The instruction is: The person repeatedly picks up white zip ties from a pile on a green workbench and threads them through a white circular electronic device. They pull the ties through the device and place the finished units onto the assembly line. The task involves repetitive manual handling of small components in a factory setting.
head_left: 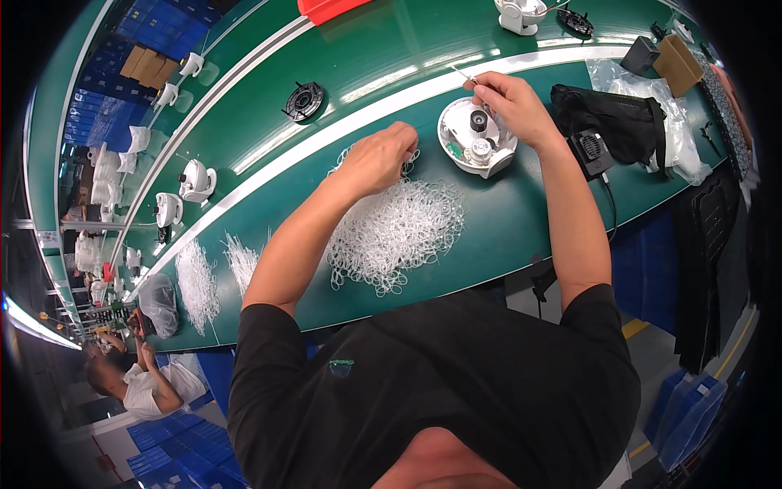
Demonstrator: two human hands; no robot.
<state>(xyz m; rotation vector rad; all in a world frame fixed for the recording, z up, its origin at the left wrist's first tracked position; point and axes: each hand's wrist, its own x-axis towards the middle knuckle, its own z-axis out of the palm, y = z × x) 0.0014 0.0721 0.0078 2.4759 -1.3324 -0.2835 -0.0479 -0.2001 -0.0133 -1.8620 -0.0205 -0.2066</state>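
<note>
A round white plastic housing (497, 161) stands on the green bench, its inside exposed with a black round part (479, 121), white gears and a small green circuit board. At its far right side my right hand (513, 102) pinches a thin, pale, wire-like piece (462, 73) that points up and left. My left hand (379, 159) is closed at the far edge of a heap of thin white loops (399, 232); its fingertips are turned away, so what they hold is hidden. Some loops show around and beyond that hand.
Smaller white heaps (195, 285) lie to the left. Behind a pale rail (407, 94), the green line carries a black round grille part (304, 101) and white assemblies (195, 181). At right are a black bag (607, 122) and a dark boxy device (590, 152). Another person (147, 379) works far left.
</note>
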